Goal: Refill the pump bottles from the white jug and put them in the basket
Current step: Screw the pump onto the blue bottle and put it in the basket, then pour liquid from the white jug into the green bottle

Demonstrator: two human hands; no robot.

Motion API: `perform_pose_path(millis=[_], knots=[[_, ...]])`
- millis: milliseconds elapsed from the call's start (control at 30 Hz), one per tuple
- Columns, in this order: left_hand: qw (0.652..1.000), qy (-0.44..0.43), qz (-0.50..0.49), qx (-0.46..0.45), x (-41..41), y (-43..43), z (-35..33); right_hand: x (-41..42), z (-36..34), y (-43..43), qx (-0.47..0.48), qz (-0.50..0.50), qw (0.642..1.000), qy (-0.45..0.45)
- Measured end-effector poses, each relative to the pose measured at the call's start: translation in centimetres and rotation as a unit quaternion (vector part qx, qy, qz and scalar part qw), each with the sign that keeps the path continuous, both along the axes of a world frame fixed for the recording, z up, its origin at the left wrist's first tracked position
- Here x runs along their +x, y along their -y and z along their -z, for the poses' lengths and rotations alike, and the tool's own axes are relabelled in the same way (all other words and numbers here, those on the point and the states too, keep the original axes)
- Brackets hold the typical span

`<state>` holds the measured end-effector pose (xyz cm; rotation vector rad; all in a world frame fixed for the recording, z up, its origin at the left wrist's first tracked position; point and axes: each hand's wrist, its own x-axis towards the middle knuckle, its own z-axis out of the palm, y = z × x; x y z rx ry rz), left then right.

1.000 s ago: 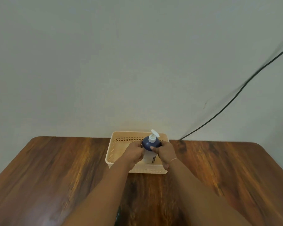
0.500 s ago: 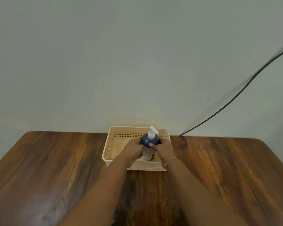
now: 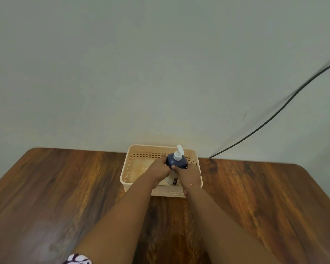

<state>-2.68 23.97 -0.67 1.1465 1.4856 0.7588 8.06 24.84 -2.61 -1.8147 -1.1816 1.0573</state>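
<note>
I see the wooden table [image 3: 46, 187] filling the lower view, with the cream basket [image 3: 131, 168] at twelve o'clock against the wall. A black cable [image 3: 274, 115] runs off toward two o'clock. My left hand [image 3: 159, 171] and right hand [image 3: 190, 176] both clasp the pump bottle [image 3: 176, 161], which stands upright inside the basket's right half, at three o'clock of its floor, white pump head pointing to twelve.
</note>
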Motion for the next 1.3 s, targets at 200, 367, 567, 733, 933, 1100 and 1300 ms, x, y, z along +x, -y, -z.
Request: perform_pose_path(millis=[200, 367, 567, 733, 933, 1100, 1300], knots=[[0.999, 0.016, -0.027, -0.017, -0.7, -0.3, -1.4, 1.1, -2.1, -0.1, -0.014, 0.002, 1.000, 0.023], [0.977, 0.199, -0.079, 0.025, -3.1, 5.8, -4.6, 1.2, -3.2, 7.5, 0.161, 0.014, 0.985, 0.053], [0.971, 0.106, -0.213, -0.012, -8.9, 18.7, -1.2, -4.2, 2.1, 19.5, -0.017, -0.134, 0.988, -0.069], [0.968, 0.121, -0.196, -0.098, -7.6, 23.0, 1.8, -6.2, 3.4, 22.6, -0.031, -0.195, 0.976, -0.087], [0.984, 0.059, -0.158, -0.060, -5.5, 24.6, 2.5, -4.8, 2.6, 23.5, 0.003, -0.180, 0.979, -0.097], [0.985, 0.086, -0.128, -0.074, -1.6, 27.0, 2.9, -0.7, 2.7, 26.5, -0.033, -0.157, 0.985, -0.063], [0.984, 0.104, -0.122, -0.071, 0.3, 28.4, 3.0, 1.1, 2.8, 28.2, -0.034, -0.137, 0.989, -0.051]])
